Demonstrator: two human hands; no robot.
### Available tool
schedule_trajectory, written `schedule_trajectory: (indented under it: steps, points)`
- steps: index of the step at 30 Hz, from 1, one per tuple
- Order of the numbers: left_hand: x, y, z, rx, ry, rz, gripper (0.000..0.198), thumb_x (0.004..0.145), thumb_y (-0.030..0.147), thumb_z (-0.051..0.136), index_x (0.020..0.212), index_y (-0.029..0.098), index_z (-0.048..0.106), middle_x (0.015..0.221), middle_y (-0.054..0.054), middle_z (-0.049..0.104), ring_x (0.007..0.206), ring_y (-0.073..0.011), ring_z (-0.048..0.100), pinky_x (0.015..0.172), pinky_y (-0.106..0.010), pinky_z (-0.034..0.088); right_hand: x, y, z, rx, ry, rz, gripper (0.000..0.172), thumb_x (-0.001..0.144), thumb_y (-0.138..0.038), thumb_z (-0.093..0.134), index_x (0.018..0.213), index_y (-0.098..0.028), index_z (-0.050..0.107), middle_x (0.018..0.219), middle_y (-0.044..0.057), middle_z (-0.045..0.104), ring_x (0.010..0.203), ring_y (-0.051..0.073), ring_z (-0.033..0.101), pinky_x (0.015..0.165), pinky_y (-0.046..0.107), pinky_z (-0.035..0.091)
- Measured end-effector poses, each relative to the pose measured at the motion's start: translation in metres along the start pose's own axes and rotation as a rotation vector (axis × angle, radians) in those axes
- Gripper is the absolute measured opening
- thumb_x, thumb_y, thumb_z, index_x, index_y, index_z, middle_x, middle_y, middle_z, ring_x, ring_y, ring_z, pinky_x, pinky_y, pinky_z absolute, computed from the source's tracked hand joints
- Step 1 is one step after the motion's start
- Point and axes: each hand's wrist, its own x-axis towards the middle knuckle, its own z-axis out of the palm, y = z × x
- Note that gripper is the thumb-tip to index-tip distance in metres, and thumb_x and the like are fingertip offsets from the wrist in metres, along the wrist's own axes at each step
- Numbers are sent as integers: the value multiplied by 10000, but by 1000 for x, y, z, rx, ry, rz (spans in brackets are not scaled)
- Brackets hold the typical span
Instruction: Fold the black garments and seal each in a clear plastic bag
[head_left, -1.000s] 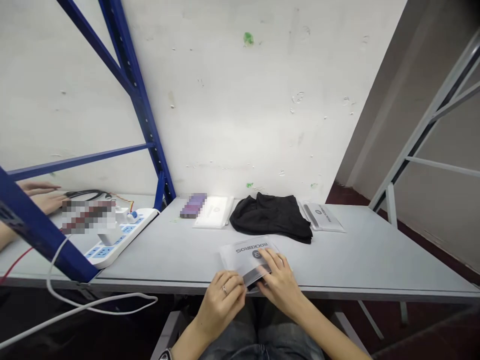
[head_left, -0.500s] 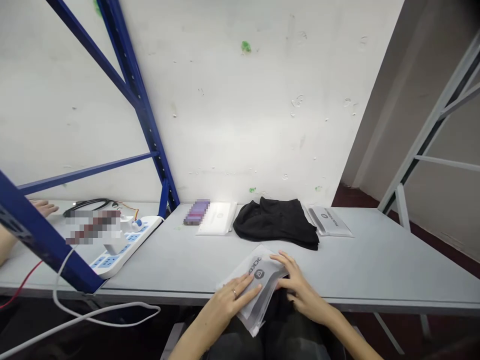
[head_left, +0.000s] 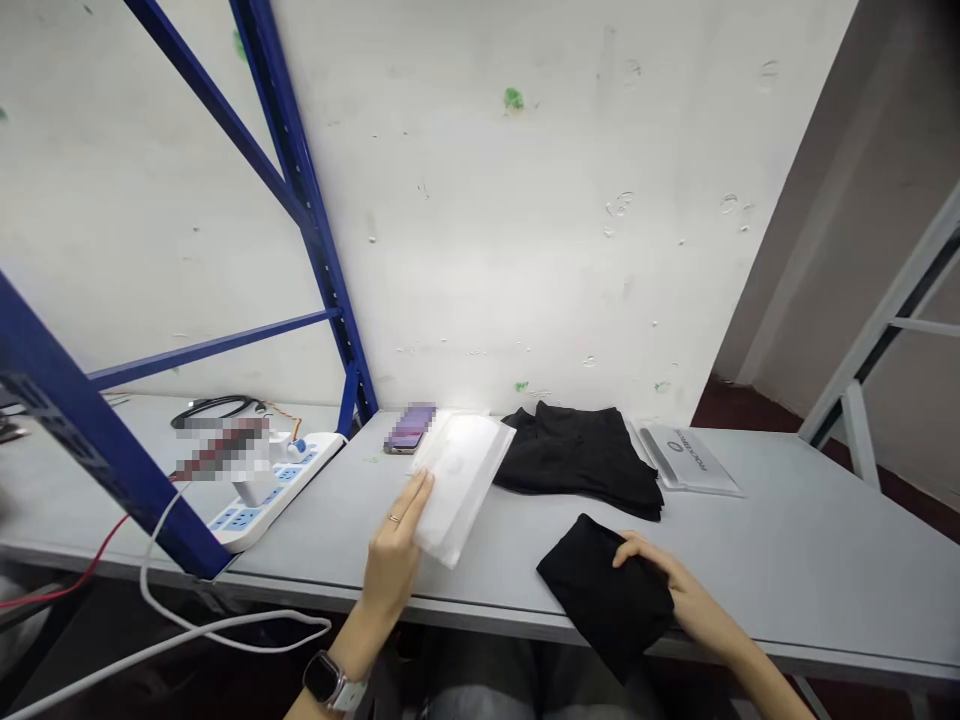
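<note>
My left hand [head_left: 397, 540], with a ring and a watch, is closed on the lower left edge of a frosted white plastic bag [head_left: 465, 480]. The bag is tilted above the table, partly covering the white bags behind it. Over the front edge my right hand [head_left: 667, 580] grips a folded black cloth [head_left: 607, 590], thumb on top and other fingers hidden. Farther back lies a larger pile of black cloth [head_left: 577, 450], folded flat. To its right rests a clear printed bag [head_left: 686, 460] with dark lettering.
A phone [head_left: 410, 428], its screen blurred out, lies left of the bags. A blue metal post [head_left: 315, 220] rises beside a white power strip [head_left: 289, 490] with plugs and cables. The wall [head_left: 487, 250] stands behind the grey table [head_left: 787, 560].
The black cloth and the bag, earlier together at the front edge, are now apart. My left hand has carried the bag back and left; my right hand holds the cloth to the right.
</note>
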Motion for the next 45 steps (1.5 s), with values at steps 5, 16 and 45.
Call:
schedule_trajectory:
  steps: [5,16,45]
  points:
    - [44,-46,39,176,-335,-159,725,695,-104,282,1376,106,418,1465,-101,394,1403,-218,254,1148,-400,277,1,-5,2,36,-30,4,163,731,-227,515,865,-237,607,998,20,536,869,203,542,765,307,440]
    - [78,-76,82,122,-634,-161,858,617,-87,328,1445,135,305,1495,-129,317,1403,-276,226,1109,-512,253,0,-14,4,-7,4,-14,189,724,-254,505,858,-244,636,916,51,566,836,245,552,738,362,451]
    - [58,4,67,-129,-518,-121,403,934,259,383,1321,152,423,1447,-134,392,1385,-256,278,1121,-454,245,9,0,19,-189,134,-134,341,729,-176,419,994,-226,629,1011,56,596,974,239,565,858,356,444]
